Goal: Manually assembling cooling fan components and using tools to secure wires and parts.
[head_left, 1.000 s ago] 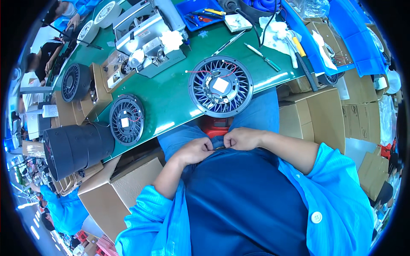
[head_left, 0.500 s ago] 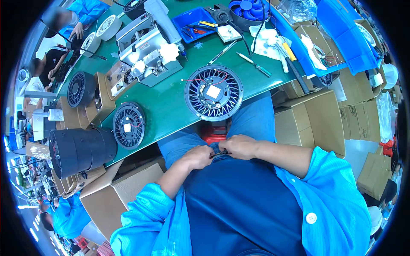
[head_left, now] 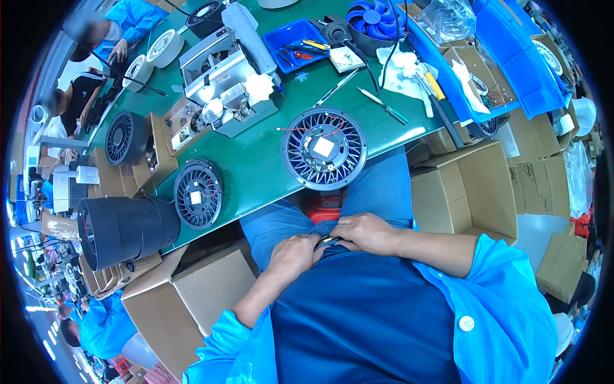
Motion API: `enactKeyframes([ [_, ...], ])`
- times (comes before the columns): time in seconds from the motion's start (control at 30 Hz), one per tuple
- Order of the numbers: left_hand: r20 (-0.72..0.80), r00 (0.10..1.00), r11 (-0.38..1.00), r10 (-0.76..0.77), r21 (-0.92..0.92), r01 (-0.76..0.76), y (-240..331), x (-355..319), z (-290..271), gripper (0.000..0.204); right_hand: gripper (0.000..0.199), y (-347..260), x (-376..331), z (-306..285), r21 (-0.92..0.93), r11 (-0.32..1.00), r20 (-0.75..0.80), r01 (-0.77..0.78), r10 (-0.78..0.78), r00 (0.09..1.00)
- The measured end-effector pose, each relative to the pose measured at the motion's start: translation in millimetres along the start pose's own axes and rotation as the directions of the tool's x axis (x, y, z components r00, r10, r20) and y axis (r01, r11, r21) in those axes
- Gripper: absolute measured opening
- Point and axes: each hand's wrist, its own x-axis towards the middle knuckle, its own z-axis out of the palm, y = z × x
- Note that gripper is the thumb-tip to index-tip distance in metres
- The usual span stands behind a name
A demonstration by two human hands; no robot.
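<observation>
My left hand (head_left: 293, 256) and my right hand (head_left: 366, 232) meet at my waist, just above my dark blue shirt. Their fingers are curled around a small metal piece (head_left: 327, 241) that glints between them; most of it is hidden. Both hands rest over my blue trousers (head_left: 384, 192), below the green table's front edge (head_left: 256, 211). Nearest on the table lies a round dark fan grille (head_left: 324, 148) with a white square hub and red wires, untouched.
A smaller fan grille (head_left: 198, 194) and a black cylindrical housing (head_left: 125, 230) sit at the left. Further back are a grey machine (head_left: 224, 83), a blue tool tray (head_left: 297, 41) and screwdrivers (head_left: 384, 105). Open cardboard boxes (head_left: 467, 185) flank my legs. A red stool (head_left: 323, 208) shows between my knees.
My hands stay together at my waist, fingers shifting slightly. The whole view has slid a little, so the table sits lower in the picture.
</observation>
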Motion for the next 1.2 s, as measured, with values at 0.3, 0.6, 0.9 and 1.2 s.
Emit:
enactKeyframes([
  [0.3, -0.023, 1.000, 0.994, -0.005, -0.106, 0.003, -14, 0, 1, 0.031, 0.017, -4, 4, -7, 0.157, 0.976, -0.007, -0.153, 0.156, 0.988],
  [0.6, 0.021, 0.983, 0.835, -0.184, -0.524, 0.167, -74, 4, 6, 0.030, 0.028, 9, 4, -21, 0.316, 0.805, 0.232, -0.502, 0.448, 0.864],
  [0.9, -0.469, 0.880, 0.949, -0.079, 0.234, 0.210, -86, 37, 47, 0.019, 0.029, 52, 37, 33, -0.358, 0.819, 0.084, -0.448, 0.506, 0.858],
  [1.2, -0.075, 0.978, 0.897, -0.195, -0.416, 0.147, -64, -57, 6, 0.013, 0.023, 25, 2, -16, -0.329, 0.925, 0.022, -0.191, 0.209, 0.978],
])
